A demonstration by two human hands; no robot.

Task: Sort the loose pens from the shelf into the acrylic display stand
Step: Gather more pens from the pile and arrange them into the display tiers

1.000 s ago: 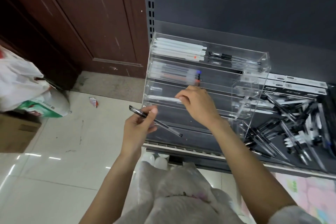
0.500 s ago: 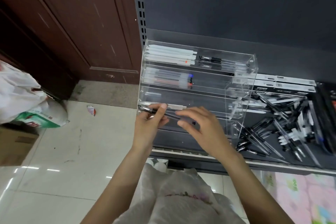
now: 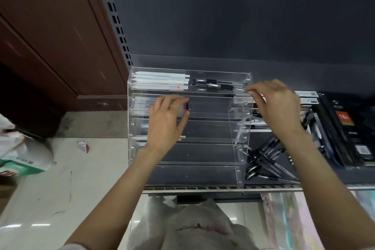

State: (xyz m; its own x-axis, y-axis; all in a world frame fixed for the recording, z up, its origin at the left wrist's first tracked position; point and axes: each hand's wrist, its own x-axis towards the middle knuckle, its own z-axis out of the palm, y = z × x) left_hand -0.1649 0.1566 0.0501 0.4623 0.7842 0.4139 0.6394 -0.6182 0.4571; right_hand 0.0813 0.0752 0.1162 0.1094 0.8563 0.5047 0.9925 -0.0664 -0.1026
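Seating pen (image 3: 223,87) in stand's (image 3: 240,134) top tier: right hand (image 3: 274,103) pinches its tip. Left hand (image 3: 166,122) open, holds nothing. Slide it level, parallel to neighbours.

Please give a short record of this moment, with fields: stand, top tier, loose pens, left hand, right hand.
stand: acrylic display stand, tiered, on the shelf
top tier: white pens at left, black pens at right
loose pens: black pile right of the stand
left hand: open, over the stand's left side
right hand: pinches a black pen's tip at the top tier

White pens (image 3: 160,81) and black pens (image 3: 219,85) in the clear stand (image 3: 241,119); loose pens (image 3: 263,158) look black.
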